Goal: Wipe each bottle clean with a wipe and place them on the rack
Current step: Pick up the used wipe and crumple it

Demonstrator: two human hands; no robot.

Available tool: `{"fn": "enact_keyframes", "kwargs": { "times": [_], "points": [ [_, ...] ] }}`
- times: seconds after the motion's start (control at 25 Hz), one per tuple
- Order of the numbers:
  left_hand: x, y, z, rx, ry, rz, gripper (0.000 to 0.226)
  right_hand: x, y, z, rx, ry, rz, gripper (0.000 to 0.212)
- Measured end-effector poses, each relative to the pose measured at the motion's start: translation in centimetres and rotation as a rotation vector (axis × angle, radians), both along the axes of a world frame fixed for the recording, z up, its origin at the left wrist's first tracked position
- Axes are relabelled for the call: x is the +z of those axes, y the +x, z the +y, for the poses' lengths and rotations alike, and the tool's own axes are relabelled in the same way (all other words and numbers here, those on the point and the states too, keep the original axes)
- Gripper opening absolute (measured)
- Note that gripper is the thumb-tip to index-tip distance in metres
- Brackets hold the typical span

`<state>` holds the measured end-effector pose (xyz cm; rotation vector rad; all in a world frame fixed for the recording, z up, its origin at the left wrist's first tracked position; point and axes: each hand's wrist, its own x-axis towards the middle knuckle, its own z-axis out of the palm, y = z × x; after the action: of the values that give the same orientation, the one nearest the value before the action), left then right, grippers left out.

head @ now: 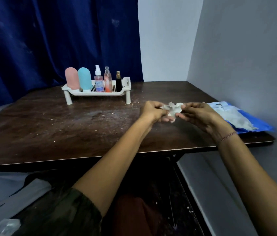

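Right of the rack (97,95), nearer me: I see both hands meet above the table (49,130), with the crumpled wipe (172,109) stretched between them.
Left hand (153,110): fingers curled, pinching the wipe's left edge. It sits just off the rack's right leg, on my side of it.
Right hand (200,114): thumb and fingertips pinch the wipe's right edge. It lies farther right of the rack than the left hand, and a thin bead bracelet (228,136) circles its wrist.
Wipe: whitish, bunched and creased, held clear of the tabletop as far as I can tell, and apart from the rack.
Rack: white, with a perforated floor and short legs, standing on the table's far side.
Bottles: five stand upright on the rack in a row. From its left end I read:
- a pink bottle (72,80)
- a blue bottle (84,79) resting on its white cap
- a clear spray bottle (99,83) with a white nozzle
- a peach spray bottle (108,82)
- a small black bottle (118,84) with a gold top, at the right end

Packet: a blue packet (260,125) lies flat far right of the rack at the table's edge, with grey sheets (236,116) heaped on it.
Behind the rack: a dark blue curtain (49,40) hangs.
Tabletop: dark wood, speckled with pale crumbs in front of the rack.
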<state>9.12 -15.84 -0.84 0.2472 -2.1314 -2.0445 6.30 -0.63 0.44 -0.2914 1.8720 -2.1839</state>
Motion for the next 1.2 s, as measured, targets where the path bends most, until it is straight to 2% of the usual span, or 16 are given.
{"fn": "enact_keyframes", "kwargs": {
  "times": [0.12, 0.2, 0.28, 0.32, 0.4, 0.52, 0.6, 0.68, 0.76, 0.84, 1.0, 1.12, 1.2],
  "points": [
    [0.1, -2.2, 3.5, -0.047, 0.111, -0.002, 0.009, 0.4, -1.4, 3.2, -0.071, -0.034, 0.012, 0.018],
    [0.0, -3.5, 5.6, -0.061, 0.11, 0.011, 0.015, 0.4, -2.6, 5.1, -0.177, 0.053, 0.055, 0.021],
    [-0.3, -4.7, 7.6, -0.086, 0.117, 0.035, 0.015, -0.3, -3.9, 6.8, -0.29, 0.21, 0.205, 0.01],
    [-0.6, -5.3, 8.4, -0.095, 0.075, 0.065, 0.014, -0.7, -4.3, 7.6, -0.345, 0.309, 0.295, 0.008],
    [-1.5, -6.6, 9.9, -0.112, -0.063, 0.12, 0.017, -1.4, -5.0, 8.8, -0.416, 0.495, 0.446, 0.019],
    [-2.5, -8.1, 11.4, -0.138, -0.223, 0.143, 0.029, -2.0, -5.5, 10.0, -0.442, 0.682, 0.628, 0.021],
    [-2.9, -8.9, 11.9, -0.126, -0.405, 0.163, 0.032, -2.6, -5.8, 10.4, -0.433, 0.848, 0.747, 0.019],
    [-3.3, -9.1, 12.1, -0.108, -0.602, 0.188, 0.035, -3.2, -6.2, 10.4, -0.442, 1.091, 0.81, 0.018],
    [-3.5, -9.2, 11.9, -0.088, -0.729, 0.205, 0.035, -3.3, -6.6, 10.3, -0.466, 1.244, 0.827, 0.019],
    [-3.4, -8.9, 11.5, -0.057, -0.8, 0.196, 0.037, -3.5, -6.8, 10.0, -0.48, 1.328, 0.855, 0.023],
    [-3.4, -8.3, 11.2, -0.126, -1.153, 0.229, 0.033, -4.0, -6.6, 9.4, -0.468, 1.494, 0.902, 0.025],
    [-3.3, -7.9, 10.9, -0.169, -1.215, 0.237, 0.033, -3.6, -6.0, 8.9, -0.474, 1.553, 0.881, 0.022],
    [-3.3, -7.5, 10.3, -0.169, -1.176, 0.239, 0.041, -3.4, -5.5, 8.5, -0.51, 1.553, 0.903, 0.02]
  ]
}}
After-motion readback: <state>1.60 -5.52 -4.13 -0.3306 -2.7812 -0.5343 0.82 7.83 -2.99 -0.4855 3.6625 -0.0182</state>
